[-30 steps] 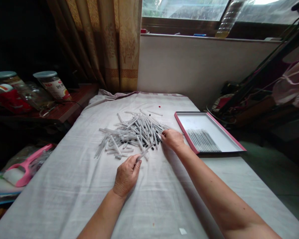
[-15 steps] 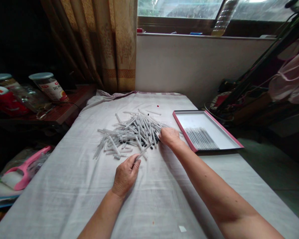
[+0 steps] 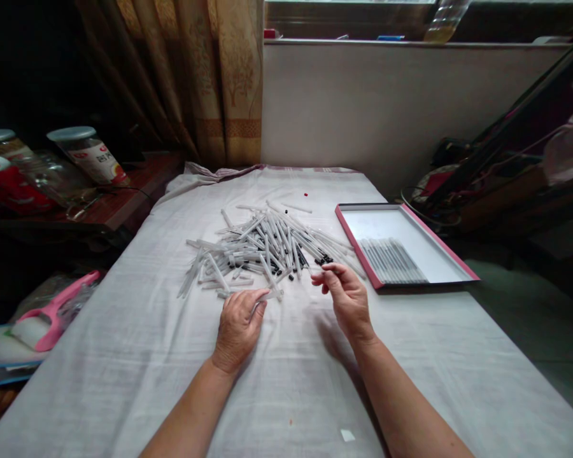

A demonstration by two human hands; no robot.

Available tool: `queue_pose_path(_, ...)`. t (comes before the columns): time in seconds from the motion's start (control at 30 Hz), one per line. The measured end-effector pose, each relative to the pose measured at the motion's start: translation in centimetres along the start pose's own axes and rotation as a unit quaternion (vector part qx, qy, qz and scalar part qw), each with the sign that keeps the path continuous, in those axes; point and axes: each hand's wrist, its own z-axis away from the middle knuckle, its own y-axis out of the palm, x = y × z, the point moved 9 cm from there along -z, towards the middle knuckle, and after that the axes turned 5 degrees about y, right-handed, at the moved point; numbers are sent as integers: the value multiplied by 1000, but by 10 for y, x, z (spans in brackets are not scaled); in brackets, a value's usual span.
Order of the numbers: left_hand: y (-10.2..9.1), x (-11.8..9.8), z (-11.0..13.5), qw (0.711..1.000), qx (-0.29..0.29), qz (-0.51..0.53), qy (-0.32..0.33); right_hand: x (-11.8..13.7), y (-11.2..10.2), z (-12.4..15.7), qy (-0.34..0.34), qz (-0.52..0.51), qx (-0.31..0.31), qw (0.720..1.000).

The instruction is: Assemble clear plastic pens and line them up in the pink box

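A heap of clear pen barrels and thin refills (image 3: pixel 262 249) lies on the white cloth in the middle of the table. My left hand (image 3: pixel 237 327) rests on the cloth just below the heap, fingers pinched on one clear pen barrel (image 3: pixel 266 295). My right hand (image 3: pixel 346 299) is lifted a little to the right of it, thumb and fingers pinched on a thin refill that is hard to make out. A flat red-edged box lid (image 3: pixel 451 259) at the right holds a neat row of pens (image 3: pixel 394 260).
The white cloth (image 3: pixel 124 356) covers the whole table. Lidded jars (image 3: pixel 88 156) stand on a wooden shelf at the left. A pink-handled tool (image 3: pixel 52 312) lies low on the left. A curtain (image 3: pixel 205 83) and a white wall are behind.
My right hand has drawn back from the heap's right edge toward me and lifted, now pinching something thin. My left hand still holds its barrel. The camera has tipped down slightly.
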Motion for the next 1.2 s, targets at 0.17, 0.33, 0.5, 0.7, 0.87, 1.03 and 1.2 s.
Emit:
queue_pose_path(0.17, 5, 3, 1, 1000, 22, -3, -6, -1, -6, 3, 35, -108, -52, 992)
queue_pose_path(0.33, 7, 3, 1, 999, 32, 0, -8, 5, -2, 6, 41, -129, -31, 990)
queue_pose_path(0.5, 7, 1, 1, 999, 34, -3, -7, 0, 0, 7, 62, -142, -27, 987)
queue_pose_path(0.7, 8, -2, 1, 999, 45, -12, 7, -6, -2, 5, 76, -145, -25, 986)
queue_pose_path(0.87, 9, -4, 2, 998, 53, -26, 19, -9, -4, 4, 89, -161, -24, 983)
queue_pose_path(1.03, 8, -6, 2, 998, 50, -37, 30, -11, -5, 4, 98, -161, -27, 982)
queue_pose_path(1.2, 6, -14, 0, 997, 43, -21, 60, -19, -7, 3, 124, -173, -36, 977)
